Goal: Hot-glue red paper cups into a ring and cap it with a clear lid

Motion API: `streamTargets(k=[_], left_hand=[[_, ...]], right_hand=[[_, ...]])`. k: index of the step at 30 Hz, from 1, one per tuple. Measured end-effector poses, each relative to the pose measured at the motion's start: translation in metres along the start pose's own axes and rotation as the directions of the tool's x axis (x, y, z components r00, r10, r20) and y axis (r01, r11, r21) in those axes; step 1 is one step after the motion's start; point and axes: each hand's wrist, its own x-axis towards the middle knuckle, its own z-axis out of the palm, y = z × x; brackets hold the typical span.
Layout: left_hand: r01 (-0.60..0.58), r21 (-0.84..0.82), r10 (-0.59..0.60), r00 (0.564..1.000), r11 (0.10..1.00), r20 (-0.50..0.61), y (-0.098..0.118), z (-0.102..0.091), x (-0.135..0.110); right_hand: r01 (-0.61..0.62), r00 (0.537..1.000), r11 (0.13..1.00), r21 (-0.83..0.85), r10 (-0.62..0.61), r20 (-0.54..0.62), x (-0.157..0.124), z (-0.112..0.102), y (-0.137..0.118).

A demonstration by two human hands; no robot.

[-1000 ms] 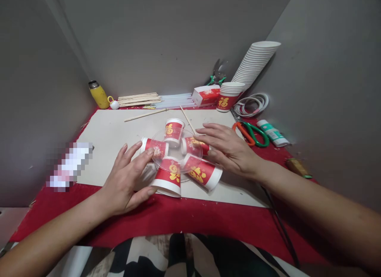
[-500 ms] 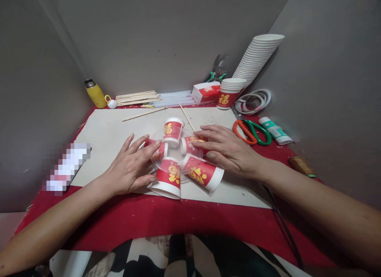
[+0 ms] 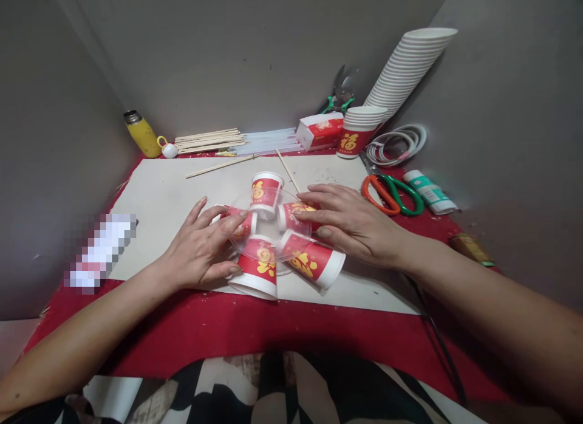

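Observation:
Several red and white paper cups (image 3: 257, 266) with gold characters lie on their sides in a ring, bases pointing inward. Across their inner ends rests a clear round plastic lid (image 3: 268, 229). My left hand (image 3: 200, 248) lies over the left cups with its fingers spread, fingertips at the lid's left edge. On the other side my right hand (image 3: 348, 226) is stretched out over the right cup, fingers touching the cup and the lid's right edge. Both hands rest from above without gripping. Part of the left and right cups is hidden under the fingers.
Wooden sticks (image 3: 209, 141), clear plastic sticks (image 3: 271, 140) and a yellow bottle (image 3: 142, 135) line the back. At the right are stacked cups (image 3: 410, 71), scissors (image 3: 394, 195), a cable coil (image 3: 398, 146) and a white-green roll (image 3: 430, 193). A blurred phone-like object (image 3: 102, 251) lies left.
The camera view has shifted slightly, so the background appears a little higher. Both hands, the lid and the cups keep nearly the same arrangement.

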Motion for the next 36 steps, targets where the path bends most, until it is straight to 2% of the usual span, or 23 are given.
streamTargets(k=[9,14,20,23,25,27,30,33,36], left_hand=[[0.034,-0.035,-0.034,0.999,0.999,0.018,0.001,0.002,-0.003],[0.046,-0.07,-0.044,0.999,0.997,0.022,0.0,0.004,-0.007],[0.031,-0.098,-0.032,0.999,0.995,-0.004,0.002,0.004,-0.011],[0.06,-0.199,-0.075,0.995,0.978,-0.067,0.008,-0.001,-0.015],[0.132,-0.337,-0.185,0.974,0.932,-0.13,0.014,-0.006,-0.017],[0.224,-0.517,-0.367,0.91,0.827,-0.193,0.019,-0.011,-0.019],[0.323,-0.767,-0.668,0.722,0.554,-0.178,0.024,-0.016,-0.022],[0.338,-0.91,-0.841,0.54,0.241,-0.022,0.026,-0.021,-0.025],[0.302,-0.951,-0.901,0.393,-0.061,0.183,0.027,-0.025,-0.029]], right_hand=[[-0.055,0.998,0.997,0.055,0.055,0.004,0.002,0.0,-0.003],[-0.108,0.993,0.991,0.075,0.104,0.054,0.004,-0.008,-0.009],[-0.152,0.987,0.982,0.113,0.156,-0.033,0.011,-0.013,-0.003],[-0.243,0.964,0.95,0.198,0.259,-0.061,0.021,-0.013,0.003],[-0.328,0.931,0.902,0.282,0.359,-0.064,0.029,-0.013,0.005],[-0.403,0.896,0.84,0.363,0.443,-0.032,0.037,-0.011,0.007],[-0.468,0.857,0.761,0.448,0.515,0.02,0.043,-0.008,0.011],[-0.505,0.829,0.703,0.5,0.557,0.053,0.043,-0.006,0.013],[-0.553,0.79,0.655,0.515,0.609,0.073,0.036,-0.007,0.012]])
